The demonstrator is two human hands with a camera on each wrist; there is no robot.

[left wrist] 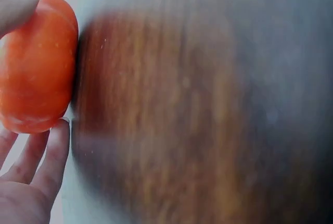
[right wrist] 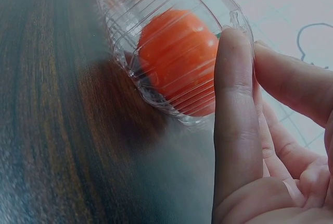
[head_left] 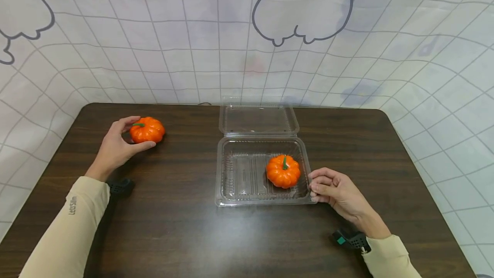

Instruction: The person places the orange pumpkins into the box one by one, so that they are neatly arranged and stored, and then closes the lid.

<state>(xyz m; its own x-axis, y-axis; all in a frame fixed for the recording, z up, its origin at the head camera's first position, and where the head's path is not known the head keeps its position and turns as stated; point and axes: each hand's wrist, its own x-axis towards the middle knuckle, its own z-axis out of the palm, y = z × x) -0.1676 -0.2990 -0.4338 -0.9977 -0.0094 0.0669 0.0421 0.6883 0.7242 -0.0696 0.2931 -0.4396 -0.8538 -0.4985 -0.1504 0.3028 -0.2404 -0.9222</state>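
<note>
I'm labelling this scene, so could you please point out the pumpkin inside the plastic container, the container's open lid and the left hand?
Boxed pumpkin (head_left: pixel 283 176): head view, middle of its orange body.
Open lid (head_left: pixel 259 120): head view, middle of its clear panel.
Left hand (head_left: pixel 115 146): head view, near the thumb's base.

The thumb of the left hand (head_left: pixel 115 147) hides part of the left pumpkin (head_left: pixel 151 130); fingers of the right hand (head_left: pixel 343 194) cover some right rim of the clear container (head_left: pixel 266 203). The near edge crops the left sleeve (head_left: pixel 65 231); left-wrist view blurs the tabletop (left wrist: pixel 171 104).
</note>
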